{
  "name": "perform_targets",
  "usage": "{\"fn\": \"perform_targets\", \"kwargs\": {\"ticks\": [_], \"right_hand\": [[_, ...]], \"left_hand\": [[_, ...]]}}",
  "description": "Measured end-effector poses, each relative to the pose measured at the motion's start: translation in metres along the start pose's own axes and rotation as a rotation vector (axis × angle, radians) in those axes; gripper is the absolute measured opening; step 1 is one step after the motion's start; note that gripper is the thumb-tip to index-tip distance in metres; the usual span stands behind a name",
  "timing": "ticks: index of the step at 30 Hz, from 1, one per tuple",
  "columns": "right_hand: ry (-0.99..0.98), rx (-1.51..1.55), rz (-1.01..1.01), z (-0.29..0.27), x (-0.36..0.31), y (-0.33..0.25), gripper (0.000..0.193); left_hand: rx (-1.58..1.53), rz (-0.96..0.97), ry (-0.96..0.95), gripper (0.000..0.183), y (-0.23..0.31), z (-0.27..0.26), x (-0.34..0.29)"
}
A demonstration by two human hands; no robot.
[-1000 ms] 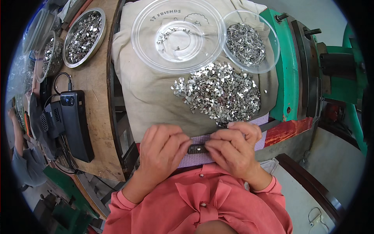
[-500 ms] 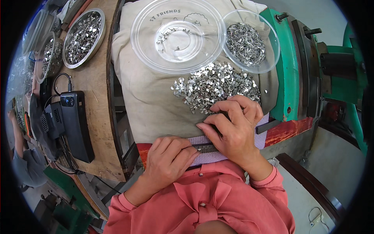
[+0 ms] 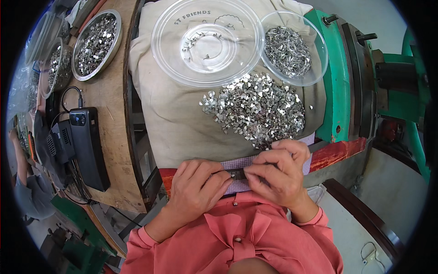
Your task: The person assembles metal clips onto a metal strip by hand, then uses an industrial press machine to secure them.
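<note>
A loose heap of small shiny metal pieces (image 3: 258, 107) lies on the beige cloth (image 3: 169, 132) in front of me. Close to my body a dark notched metal strip (image 3: 238, 175) rests over a lilac checked cloth (image 3: 237, 186). My left hand (image 3: 196, 187) is closed at the strip's left end, with a small bright bit by its fingertips. My right hand (image 3: 280, 173) is curled over the strip's right part, thumb and forefinger close together near the left fingertips; whatever it pinches is too small or hidden to tell.
Beyond the heap stand a wide clear plastic bowl (image 3: 159, 55) with a few pieces and a smaller clear bowl (image 3: 323, 59) of thin metal pins. A green machine (image 3: 335, 109) borders the right. On the left wooden table (image 3: 116, 155) are a steel bowl (image 3: 117, 39) and a black power bank (image 3: 93, 150).
My right hand has come back from the near edge of the heap to the strip beside my left hand. Several pieces now trail toward me at the heap's near edge. The left hand stays put.
</note>
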State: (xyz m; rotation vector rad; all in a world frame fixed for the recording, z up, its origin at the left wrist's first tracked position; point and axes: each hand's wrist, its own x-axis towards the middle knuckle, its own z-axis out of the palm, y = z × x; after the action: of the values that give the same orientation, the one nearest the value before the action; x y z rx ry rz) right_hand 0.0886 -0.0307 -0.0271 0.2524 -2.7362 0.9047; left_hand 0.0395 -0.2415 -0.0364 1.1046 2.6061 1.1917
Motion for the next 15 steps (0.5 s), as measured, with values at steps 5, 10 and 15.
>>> {"fn": "perform_targets", "kwargs": {"ticks": [5,10,15], "right_hand": [[-0.059,0.013,-0.014,0.003,-0.014,-0.002,0.025],[-0.049,0.040,0.028,0.001,-0.012,-0.002,0.025],[-0.002,-0.039,0.023,-0.001,0.011,0.004,0.024]], "left_hand": [[0.005,0.029,-0.011,0.023,0.000,0.002,0.005],[0.037,0.046,-0.024,0.022,0.002,0.001,0.002],[0.074,0.072,-0.038,0.020,0.005,0.000,0.003]]}}
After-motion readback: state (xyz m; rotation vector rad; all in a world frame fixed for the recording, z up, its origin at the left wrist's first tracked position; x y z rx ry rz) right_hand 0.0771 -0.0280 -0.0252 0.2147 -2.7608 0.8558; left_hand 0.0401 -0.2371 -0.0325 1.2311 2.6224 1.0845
